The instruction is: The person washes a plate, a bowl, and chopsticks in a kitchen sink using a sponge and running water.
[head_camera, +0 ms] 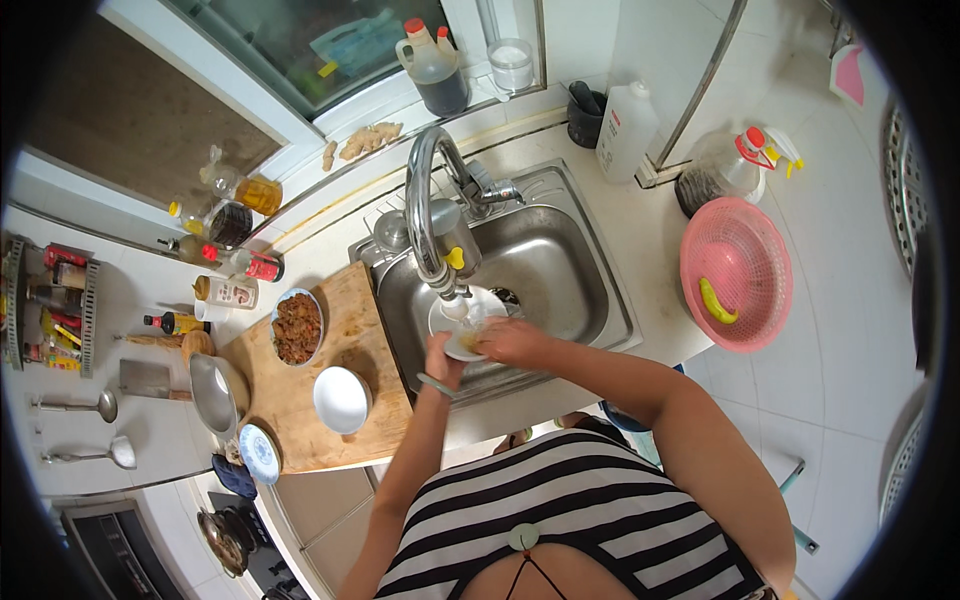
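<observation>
Over the stainless steel sink [574, 300] I have a white bowl [486, 300], tipped under the tap's spray head. My left hand [444, 361] grips the bowl's near left rim, a pale bangle on its wrist. The fingers of my right hand [514, 342] are inside the bowl at its right side. Beside them a yellowish-brown patch shows blurred; whether the hand holds something there I cannot tell. The curved chrome faucet [420, 217] arches over the bowl and hides part of it. Behind the faucet stands a metal container [457, 240] with a yellow piece on it.
Left of the sink, a wooden cutting board [352, 307] bears a bowl of minced food [298, 330] and a white bowl [342, 401]. A metal basin [217, 394] and a patterned plate [259, 454] stand at its left edge. A pink colander [739, 255] holds a green pepper [716, 301].
</observation>
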A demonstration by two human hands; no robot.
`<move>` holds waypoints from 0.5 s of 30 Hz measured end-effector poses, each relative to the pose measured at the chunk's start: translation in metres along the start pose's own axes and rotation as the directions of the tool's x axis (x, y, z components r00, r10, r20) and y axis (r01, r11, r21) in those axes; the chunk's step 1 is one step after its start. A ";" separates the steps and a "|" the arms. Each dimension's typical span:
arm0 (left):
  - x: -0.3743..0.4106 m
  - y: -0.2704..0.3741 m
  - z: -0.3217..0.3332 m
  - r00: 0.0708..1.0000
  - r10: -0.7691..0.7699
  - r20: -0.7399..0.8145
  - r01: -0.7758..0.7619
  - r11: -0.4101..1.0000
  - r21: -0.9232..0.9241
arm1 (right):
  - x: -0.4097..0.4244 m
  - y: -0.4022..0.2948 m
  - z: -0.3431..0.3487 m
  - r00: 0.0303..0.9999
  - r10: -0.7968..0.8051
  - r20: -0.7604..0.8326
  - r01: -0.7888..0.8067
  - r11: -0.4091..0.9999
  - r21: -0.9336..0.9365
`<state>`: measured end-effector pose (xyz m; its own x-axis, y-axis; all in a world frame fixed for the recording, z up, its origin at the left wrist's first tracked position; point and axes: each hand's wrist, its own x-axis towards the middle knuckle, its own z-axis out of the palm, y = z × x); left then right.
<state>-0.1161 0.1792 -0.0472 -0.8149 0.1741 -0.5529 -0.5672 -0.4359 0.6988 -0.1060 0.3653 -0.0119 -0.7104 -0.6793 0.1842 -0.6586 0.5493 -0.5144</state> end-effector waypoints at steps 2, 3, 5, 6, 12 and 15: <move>-0.009 -0.024 0.024 0.981 0.160 -0.110 -0.164 0.986 -0.027 | 0.011 -0.006 0.007 0.991 0.093 0.093 -0.095 0.995 0.018; -0.005 -0.025 0.024 0.973 0.180 -0.145 -0.183 0.983 -0.009 | 0.014 -0.010 0.011 0.983 0.136 0.123 -0.143 0.989 0.049; 0.003 -0.022 0.015 0.951 0.222 -0.215 -0.221 0.975 0.029 | 0.007 -0.007 0.012 0.990 0.084 0.112 -0.086 0.996 0.009; 0.007 -0.012 -0.002 0.988 0.131 -0.080 -0.135 0.990 -0.037 | -0.003 0.004 0.004 0.997 -0.013 0.076 0.018 0.998 -0.066; -0.018 0.023 0.016 0.990 -0.137 0.030 0.130 0.975 0.181 | 0.006 0.027 -0.025 0.984 0.175 0.041 -0.170 0.981 -0.091; -0.020 0.030 0.020 0.982 -0.172 0.079 0.152 0.965 0.212 | 0.020 0.024 -0.020 0.945 0.328 0.006 -0.306 0.872 0.382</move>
<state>-0.1187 0.1808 -0.0059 -0.7123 0.3154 -0.6270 -0.6964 -0.2068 0.6872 -0.1413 0.3746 -0.0035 -0.8857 -0.4642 -0.0001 -0.2624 0.5007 -0.8249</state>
